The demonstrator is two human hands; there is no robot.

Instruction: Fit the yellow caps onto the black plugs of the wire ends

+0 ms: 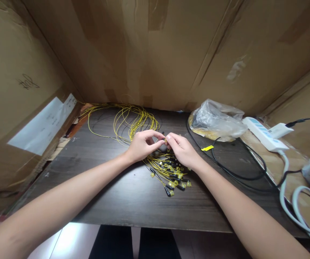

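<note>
Fingertips of both my hands meet over a bundle of thin yellow cables [155,158]. My left hand [144,144] is closed in a pinch on a dark cable connector, mostly hidden by the fingers. At its tip, my right hand [181,148] pinches a small yellow cap [166,141]. Below the hands, several black connectors [167,190] with clear yellow caps [189,183] lie fanned out on the dark wooden table [122,194]. The yellow cable coil [144,118] spreads behind my left hand toward the back left.
Cardboard walls [133,54] enclose the table's back and sides. A clear plastic bag [216,118] lies at the back right, beside a white power strip [265,135]. A black cable [235,176] with a yellow tag [207,148] loops across the right side. A white cord [284,194] hangs farther right.
</note>
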